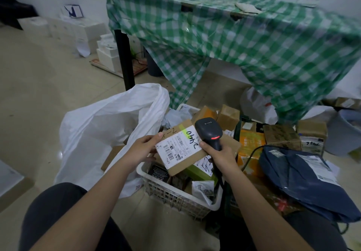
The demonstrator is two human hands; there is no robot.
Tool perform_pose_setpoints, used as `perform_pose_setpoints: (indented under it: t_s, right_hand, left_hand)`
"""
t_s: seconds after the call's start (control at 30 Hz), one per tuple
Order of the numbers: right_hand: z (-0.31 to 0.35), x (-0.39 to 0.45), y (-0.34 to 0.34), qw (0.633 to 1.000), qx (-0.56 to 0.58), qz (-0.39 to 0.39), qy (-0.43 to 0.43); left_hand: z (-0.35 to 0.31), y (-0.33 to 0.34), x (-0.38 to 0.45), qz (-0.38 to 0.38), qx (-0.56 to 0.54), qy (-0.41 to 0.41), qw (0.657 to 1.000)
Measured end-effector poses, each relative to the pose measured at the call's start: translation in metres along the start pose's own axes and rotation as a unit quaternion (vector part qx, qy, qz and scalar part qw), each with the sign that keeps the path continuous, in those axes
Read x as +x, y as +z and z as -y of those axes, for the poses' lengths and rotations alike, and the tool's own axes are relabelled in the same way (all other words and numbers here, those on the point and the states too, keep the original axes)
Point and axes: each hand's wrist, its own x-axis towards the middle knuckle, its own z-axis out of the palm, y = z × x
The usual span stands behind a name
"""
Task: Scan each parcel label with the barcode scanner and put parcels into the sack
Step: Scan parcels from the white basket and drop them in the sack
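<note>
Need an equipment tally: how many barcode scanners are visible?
1: the black scanner in the right hand, at the box the left hand holds. Others may hide among parcels.

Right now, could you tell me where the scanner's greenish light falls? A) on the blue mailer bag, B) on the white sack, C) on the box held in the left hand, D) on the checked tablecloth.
C: the greenish patch lies on the top of the box beside its label, held by the left hand, while the right hand aims the scanner at it.
</note>
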Motion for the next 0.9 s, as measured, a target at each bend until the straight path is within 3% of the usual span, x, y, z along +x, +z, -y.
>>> perform_pose_setpoints:
  t_s: [0.1,0.23,0.33,0.43,0.53,0.67,0.9]
  right_hand:
    - [0.004,0.005,0.001,1.000,0.003,-0.018,-0.011]
    - [0.006,0.012,0.007,0.999,-0.026,-0.007,-0.021]
    - [0.005,0.017,0.009,0.999,-0.037,-0.005,-0.033]
    - [0.013,0.018,0.002,0.998,-0.036,-0.002,-0.058]
    - [0.022,0.019,-0.001,0.996,-0.031,0.047,-0.067]
    - [0.021,0.023,0.008,0.977,-0.130,0.163,-0.047]
    - [0.012,0.026,0.010,0.959,-0.148,0.240,-0.011]
  left_hand:
    - [0.004,-0.004,0.000,0.052,0.019,-0.025,0.998]
    - [-0.001,0.002,-0.002,0.052,-0.087,-0.030,0.994]
    - [-0.003,-0.001,0.006,-0.009,-0.021,0.011,1.000]
    - [-0.004,-0.010,0.013,0.048,0.046,0.010,0.998]
    - [-0.009,-0.011,0.016,0.112,0.096,0.006,0.989]
    - [-0.016,0.001,0.019,0.139,0.121,-0.002,0.983]
    - [-0.016,0.014,0.021,0.130,0.085,0.022,0.988]
